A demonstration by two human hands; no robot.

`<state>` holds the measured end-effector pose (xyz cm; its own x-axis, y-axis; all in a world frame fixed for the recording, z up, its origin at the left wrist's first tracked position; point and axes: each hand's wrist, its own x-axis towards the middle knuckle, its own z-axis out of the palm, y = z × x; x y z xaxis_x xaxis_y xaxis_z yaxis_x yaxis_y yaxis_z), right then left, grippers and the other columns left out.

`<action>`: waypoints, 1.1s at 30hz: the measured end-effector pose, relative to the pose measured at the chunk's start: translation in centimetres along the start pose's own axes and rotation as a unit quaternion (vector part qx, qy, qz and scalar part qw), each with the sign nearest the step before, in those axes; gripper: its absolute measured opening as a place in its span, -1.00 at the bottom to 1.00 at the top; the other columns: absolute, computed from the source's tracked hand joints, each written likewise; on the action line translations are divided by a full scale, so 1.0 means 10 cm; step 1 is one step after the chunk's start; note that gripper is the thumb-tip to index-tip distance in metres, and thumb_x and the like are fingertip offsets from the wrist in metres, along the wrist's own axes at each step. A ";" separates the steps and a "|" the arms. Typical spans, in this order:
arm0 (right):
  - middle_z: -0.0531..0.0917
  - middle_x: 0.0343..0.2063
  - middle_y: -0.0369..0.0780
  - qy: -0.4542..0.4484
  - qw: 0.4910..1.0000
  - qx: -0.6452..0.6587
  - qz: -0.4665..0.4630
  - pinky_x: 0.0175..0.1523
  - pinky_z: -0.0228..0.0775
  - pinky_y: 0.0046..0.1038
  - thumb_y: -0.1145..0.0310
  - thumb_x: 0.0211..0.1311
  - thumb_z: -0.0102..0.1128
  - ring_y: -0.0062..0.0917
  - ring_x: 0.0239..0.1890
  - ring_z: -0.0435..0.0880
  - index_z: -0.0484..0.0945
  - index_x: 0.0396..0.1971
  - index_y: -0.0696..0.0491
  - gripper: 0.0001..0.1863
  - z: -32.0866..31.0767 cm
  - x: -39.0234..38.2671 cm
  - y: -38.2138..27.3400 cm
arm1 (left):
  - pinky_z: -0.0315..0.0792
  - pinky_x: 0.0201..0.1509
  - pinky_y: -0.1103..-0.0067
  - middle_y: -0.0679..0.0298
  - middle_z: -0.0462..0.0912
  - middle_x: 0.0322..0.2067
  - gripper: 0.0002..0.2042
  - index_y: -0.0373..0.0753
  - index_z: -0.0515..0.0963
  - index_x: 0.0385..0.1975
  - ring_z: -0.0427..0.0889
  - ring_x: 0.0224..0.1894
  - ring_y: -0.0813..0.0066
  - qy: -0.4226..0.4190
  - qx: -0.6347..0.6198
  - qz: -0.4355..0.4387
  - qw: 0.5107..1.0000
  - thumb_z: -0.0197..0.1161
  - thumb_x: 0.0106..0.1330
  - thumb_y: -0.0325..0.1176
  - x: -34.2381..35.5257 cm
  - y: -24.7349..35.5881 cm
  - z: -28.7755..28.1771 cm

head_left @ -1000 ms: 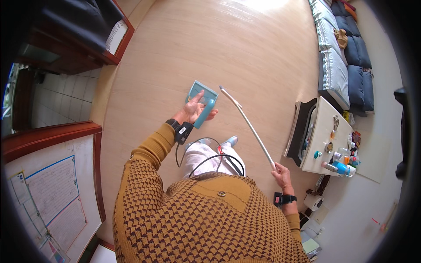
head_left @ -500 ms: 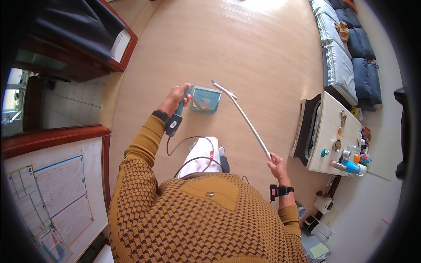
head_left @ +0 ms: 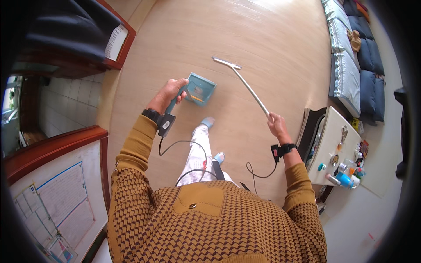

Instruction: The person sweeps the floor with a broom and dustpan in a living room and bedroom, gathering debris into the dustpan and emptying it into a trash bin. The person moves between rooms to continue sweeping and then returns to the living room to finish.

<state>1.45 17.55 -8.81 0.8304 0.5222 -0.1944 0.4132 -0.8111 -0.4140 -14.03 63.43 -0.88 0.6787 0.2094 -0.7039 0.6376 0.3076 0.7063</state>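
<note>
My left hand [head_left: 169, 93] grips the handle of a teal dustpan [head_left: 200, 89], held out over the wooden floor [head_left: 245, 30] with its pan pointing right. My right hand [head_left: 276, 124] is closed around the near end of a long white broom stick [head_left: 250, 90]. The stick slants up and to the left, and its narrow head [head_left: 226, 63] rests on the floor beyond the dustpan. Both wrists wear black bands with cables running down to my waist.
A small white table [head_left: 329, 149] with bottles and small items stands at my right. A sofa with blue cushions [head_left: 364, 65] runs along the far right. A dark wooden cabinet [head_left: 79, 48] is at upper left, a wooden door frame [head_left: 52, 147] at left.
My left hand has shifted from the dustpan's body onto its handle and turned it. The broom head has swung further left and away across the floor.
</note>
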 end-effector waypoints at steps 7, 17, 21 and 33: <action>0.68 -0.30 0.00 -0.067 0.991 -0.113 0.029 -0.14 0.52 -0.04 0.34 0.31 0.04 0.03 -0.24 0.65 0.56 -0.27 0.04 -0.85 0.37 1.73 -0.43 | 0.27 -0.70 0.67 0.33 0.51 -0.71 -0.66 -0.31 0.54 -0.34 0.39 -0.77 0.70 -0.029 0.038 0.008 0.999 0.12 0.41 -0.10 0.29 0.23 -0.16; 0.64 -0.39 0.06 -0.160 0.977 -0.136 -0.036 -0.25 0.44 0.04 0.36 0.44 -0.15 0.06 -0.28 0.62 0.56 -0.20 0.07 -0.75 0.02 1.12 -0.30 | 0.22 -0.72 0.73 0.36 0.47 -0.69 -0.72 -0.17 0.42 -0.39 0.34 -0.78 0.73 -0.030 0.010 -0.054 0.998 0.10 0.42 -0.08 0.28 0.37 -0.17; 0.58 -0.45 0.15 -0.212 0.976 -0.010 0.037 -0.30 0.44 -0.18 0.43 0.24 0.19 0.04 -0.37 0.62 0.66 -0.12 0.10 -0.77 -0.43 0.61 -0.22 | 0.29 -0.70 0.71 0.31 0.54 -0.66 -0.68 -0.16 0.42 -0.39 0.42 -0.76 0.65 -0.061 -0.027 -0.058 0.996 0.08 0.47 -0.04 0.31 0.21 -0.16; 0.60 -0.36 0.15 -0.151 0.972 0.105 0.144 -0.23 0.48 -0.26 0.44 0.05 0.25 -0.03 -0.35 0.65 0.59 0.03 0.13 -0.54 -0.60 -0.97 -0.40 | 0.75 -0.23 0.48 -0.01 0.67 -0.35 -0.53 -0.44 0.46 -0.20 0.73 -0.45 0.33 -0.190 -0.338 -0.336 0.858 -0.05 0.54 -0.03 0.91 -0.51 -0.60</action>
<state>-6.02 14.14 0.02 0.7393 0.3615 -0.5681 0.0684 -0.8796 -0.4708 -13.26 69.31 -11.29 0.3919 -0.5044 -0.7694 0.6615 0.7357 -0.1454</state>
